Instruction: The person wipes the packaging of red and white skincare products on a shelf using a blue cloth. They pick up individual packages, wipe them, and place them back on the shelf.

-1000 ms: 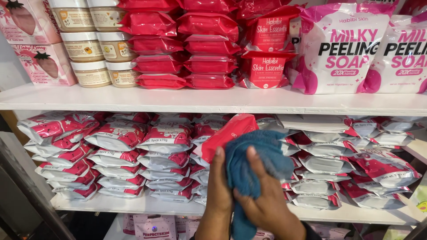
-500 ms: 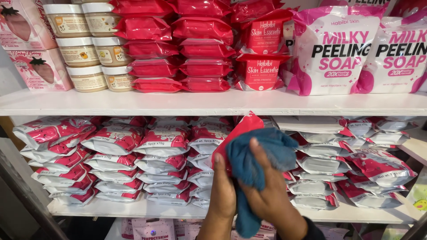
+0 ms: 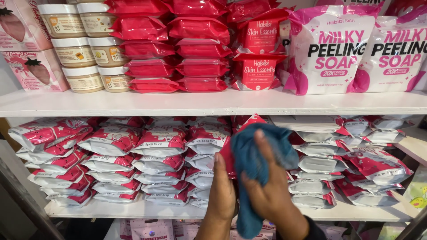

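White shelving [image 3: 213, 103] serves as the landmark, its upper board running across the whole view. Above its left end stand cream jars [image 3: 79, 49] with white lids, stacked in two columns; right of them, still on the board, lie stacks of flat red packets [image 3: 171, 46], then two large pink-and-white soap bags [image 3: 331, 49].

Below the board, on the lower level, rows of red-and-white pouches [image 3: 111, 160] pile up from the left end towards the middle. In front of the middle piles the left hand [image 3: 222, 191] steadies a red pouch [image 3: 242, 129] upright from its left side, fingers flat along it rather than curled around. Just right of it, the right hand [image 3: 271, 191] is closed over a blue cloth [image 3: 258, 155], pressing it against the pouch face. More pouches [image 3: 356, 169] fill the lower level to the right end.

The pouch looks light, with a glossy film skin that would likely slip and crumple; holding it by both side edges seems steadiest. The cloth is soft and limp, hanging below the palm, best bunched in the fist.
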